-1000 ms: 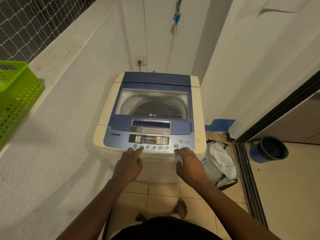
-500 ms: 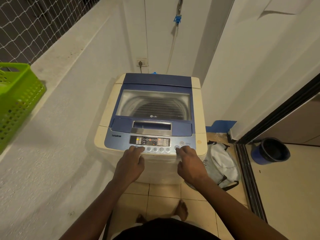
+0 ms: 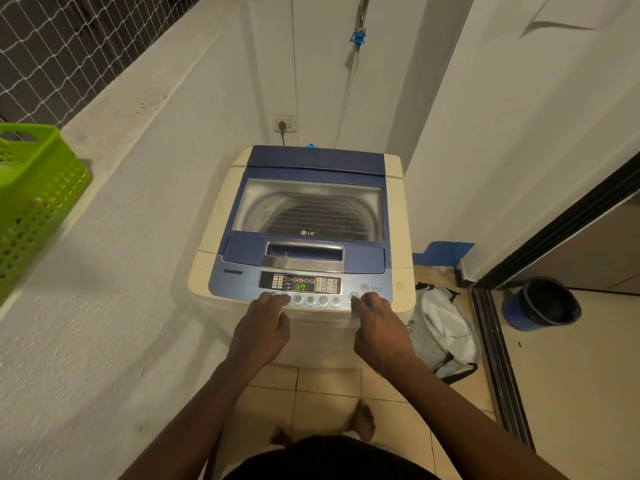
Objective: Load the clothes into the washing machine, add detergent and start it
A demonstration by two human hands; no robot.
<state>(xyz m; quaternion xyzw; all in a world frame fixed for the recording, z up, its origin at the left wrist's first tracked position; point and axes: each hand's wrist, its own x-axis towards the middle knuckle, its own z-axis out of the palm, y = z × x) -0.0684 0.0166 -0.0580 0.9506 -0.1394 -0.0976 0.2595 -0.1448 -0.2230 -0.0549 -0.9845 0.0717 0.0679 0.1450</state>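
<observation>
Washing machine point(image 3: 218, 220) stands against the back wall with its blue lid point(image 3: 315, 161) down. The drum shows through the window, but whether clothes lie inside cannot be told. On the machine's front edge the control panel point(image 3: 239, 282) is lit, and its display point(image 3: 301, 287) reads a green 17.

Both hands are on that front edge and hold nothing. The left hand point(image 3: 259, 330) has its forefinger stretched onto the left end of the button row, the other fingers loosely bent. The right hand point(image 3: 379, 329) has its forefinger on the round button at the right end of the row, likely start, with the rest tucked under.

The risk here is a wrong press. The power button point(image 3: 364, 288) sits just behind the right forefinger, so a slip backward could switch the machine off. A push from the left finger could change the programme, and two buttons pressed together might set off a lock.

A green basket point(image 3: 34, 202) is well left of the machine. A white bag point(image 3: 443, 323) lies just right of it, and a blue bucket point(image 3: 540, 303) farther right.
</observation>
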